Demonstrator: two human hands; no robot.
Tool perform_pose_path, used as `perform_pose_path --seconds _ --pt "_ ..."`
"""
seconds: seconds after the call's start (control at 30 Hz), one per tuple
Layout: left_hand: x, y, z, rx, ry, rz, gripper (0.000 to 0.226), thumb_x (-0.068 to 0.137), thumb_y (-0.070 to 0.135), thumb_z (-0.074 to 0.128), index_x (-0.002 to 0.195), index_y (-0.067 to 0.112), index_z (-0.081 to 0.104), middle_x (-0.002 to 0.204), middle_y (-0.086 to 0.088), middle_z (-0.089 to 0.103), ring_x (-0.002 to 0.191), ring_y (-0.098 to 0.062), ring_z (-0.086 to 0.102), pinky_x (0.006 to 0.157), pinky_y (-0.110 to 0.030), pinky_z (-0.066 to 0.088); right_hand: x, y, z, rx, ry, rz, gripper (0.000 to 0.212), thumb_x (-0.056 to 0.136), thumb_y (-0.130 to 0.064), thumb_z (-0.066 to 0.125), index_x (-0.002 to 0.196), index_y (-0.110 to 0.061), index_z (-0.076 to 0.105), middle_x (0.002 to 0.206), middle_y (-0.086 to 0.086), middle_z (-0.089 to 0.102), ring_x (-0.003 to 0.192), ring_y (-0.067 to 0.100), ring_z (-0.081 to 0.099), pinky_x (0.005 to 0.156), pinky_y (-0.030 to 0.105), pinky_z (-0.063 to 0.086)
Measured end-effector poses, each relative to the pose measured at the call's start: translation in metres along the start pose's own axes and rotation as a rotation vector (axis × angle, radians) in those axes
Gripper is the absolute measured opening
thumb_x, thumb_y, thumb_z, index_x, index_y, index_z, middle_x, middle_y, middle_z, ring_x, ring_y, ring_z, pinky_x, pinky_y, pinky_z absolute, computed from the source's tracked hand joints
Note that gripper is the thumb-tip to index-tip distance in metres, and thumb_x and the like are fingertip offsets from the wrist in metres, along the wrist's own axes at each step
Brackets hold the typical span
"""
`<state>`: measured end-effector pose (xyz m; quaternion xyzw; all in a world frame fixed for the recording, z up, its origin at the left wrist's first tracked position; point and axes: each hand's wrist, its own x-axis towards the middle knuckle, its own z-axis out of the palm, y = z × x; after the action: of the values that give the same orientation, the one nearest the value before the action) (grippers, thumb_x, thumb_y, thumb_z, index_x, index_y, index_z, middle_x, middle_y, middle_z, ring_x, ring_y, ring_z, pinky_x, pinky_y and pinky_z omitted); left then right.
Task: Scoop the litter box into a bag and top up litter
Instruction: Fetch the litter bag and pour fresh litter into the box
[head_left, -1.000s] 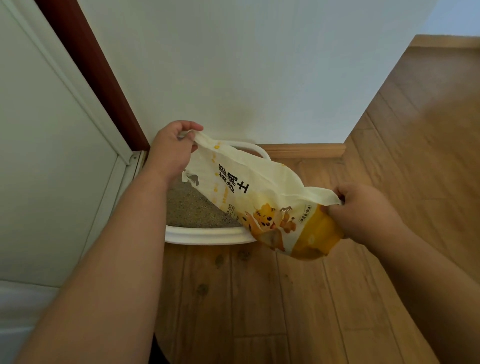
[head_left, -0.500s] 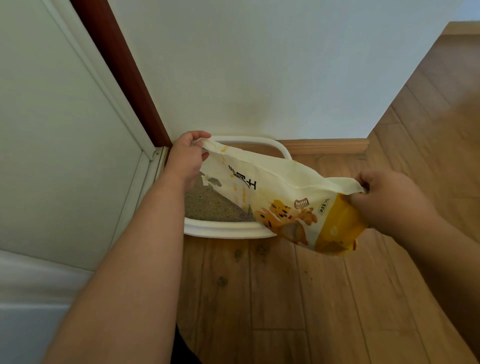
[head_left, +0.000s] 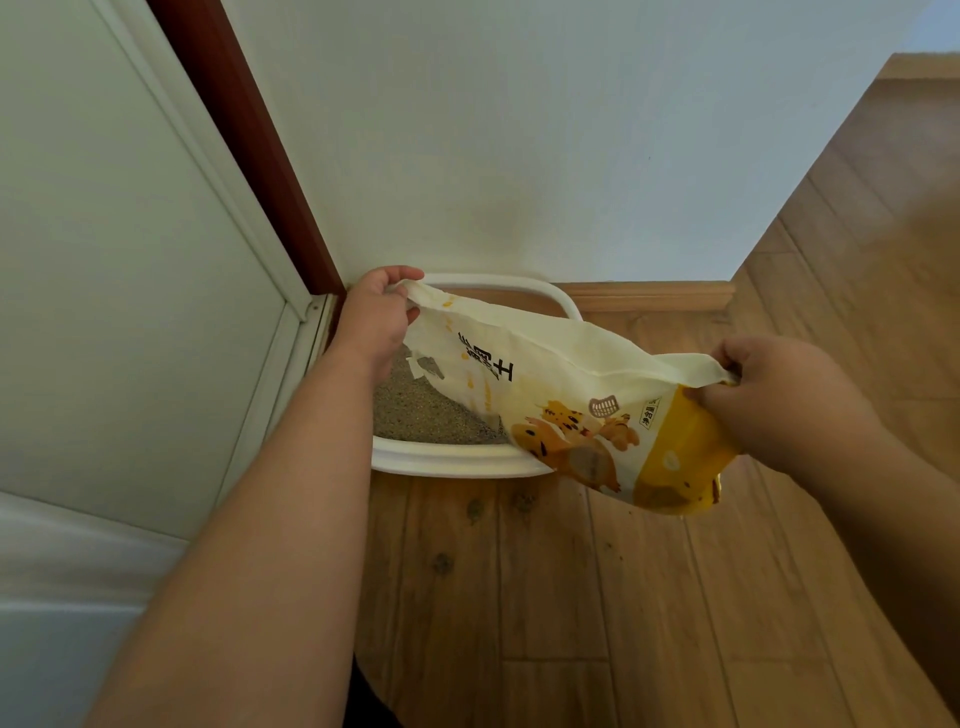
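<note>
Over the white litter box (head_left: 457, 462) on the wooden floor (head_left: 571, 597), left hand (head_left: 376, 312) and right hand (head_left: 774, 395) each pinch an end of the tilted yellow litter bag (head_left: 561, 395)

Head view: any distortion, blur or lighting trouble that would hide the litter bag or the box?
Head view: wide-angle bending bows the door frame and stretches both forearms; soft, even light, no glare; floor at the far right goes blurry; litter bag, left hand and right hand are sharp, print readable; litter box is partly covered by the bag.
</note>
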<state>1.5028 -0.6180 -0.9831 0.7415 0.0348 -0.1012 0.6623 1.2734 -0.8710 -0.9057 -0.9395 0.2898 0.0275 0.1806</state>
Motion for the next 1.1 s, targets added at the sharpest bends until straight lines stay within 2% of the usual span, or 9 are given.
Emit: perform_pose_path --seconds 0.17,0.3,0.53,0.7,0.83,1.1 --pt "-0.005 0.007 0.002 0.019 -0.025 0.038 0.030 0.107 0.004 0.042 0.113 0.014 0.069 0.111 0.006 0.062 0.098 -0.003 0.062 0.092 -0.022 0.056 -0.001 0.003 -0.003 -0.021 -0.013 0.014 0.004 0.095 -0.020 0.062 0.097 -0.024 0.063 0.082 -0.002 0.063 0.073 0.017 0.060 0.060 0.035 0.055" --pt "-0.008 0.011 0.003 0.032 -0.038 0.063 0.029 0.106 0.005 0.043 0.114 0.014 0.069 0.106 0.005 0.064 0.092 -0.004 0.064 0.086 -0.022 0.058 -0.001 0.001 -0.007 -0.020 -0.007 0.002 0.008 0.095 -0.018 0.061 0.096 -0.026 0.060 0.081 -0.003 0.062 0.072 0.016 0.059 0.055 0.029 0.047" --pt "-0.008 0.012 0.004 0.029 -0.024 0.050 0.028 0.106 0.006 0.045 0.113 0.016 0.070 0.102 0.004 0.066 0.087 -0.006 0.065 0.075 -0.021 0.058 -0.005 -0.003 -0.010 -0.030 -0.009 -0.018 0.005 0.095 -0.021 0.062 0.096 -0.025 0.060 0.081 -0.003 0.062 0.072 0.015 0.059 0.057 0.031 0.050" --pt "-0.005 0.008 -0.001 0.032 0.003 0.030 0.028 0.105 0.006 0.046 0.108 0.018 0.071 0.106 0.003 0.066 0.095 -0.011 0.067 0.088 -0.029 0.060 -0.006 -0.007 -0.012 -0.043 0.001 -0.029 0.007 0.094 -0.021 0.062 0.099 -0.024 0.065 0.083 -0.002 0.064 0.073 0.015 0.059 0.058 0.031 0.050" --pt "-0.003 0.005 -0.011 0.082 0.059 0.050 0.029 0.103 0.006 0.049 0.099 0.022 0.073 0.108 0.003 0.068 0.100 -0.011 0.068 0.090 -0.030 0.060 -0.005 -0.009 -0.011 -0.064 0.010 -0.029 0.006 0.093 -0.020 0.063 0.097 -0.024 0.065 0.082 -0.002 0.064 0.073 0.016 0.059 0.061 0.035 0.055" --pt "0.002 -0.005 -0.026 0.065 0.105 -0.019 0.030 0.104 0.005 0.047 0.097 0.022 0.071 0.108 0.002 0.066 0.106 -0.014 0.065 0.093 -0.031 0.059 -0.002 -0.017 -0.006 -0.060 0.020 -0.069 0.004 0.093 -0.023 0.065 0.096 -0.025 0.064 0.079 -0.005 0.062 0.071 0.014 0.058 0.054 0.027 0.045"
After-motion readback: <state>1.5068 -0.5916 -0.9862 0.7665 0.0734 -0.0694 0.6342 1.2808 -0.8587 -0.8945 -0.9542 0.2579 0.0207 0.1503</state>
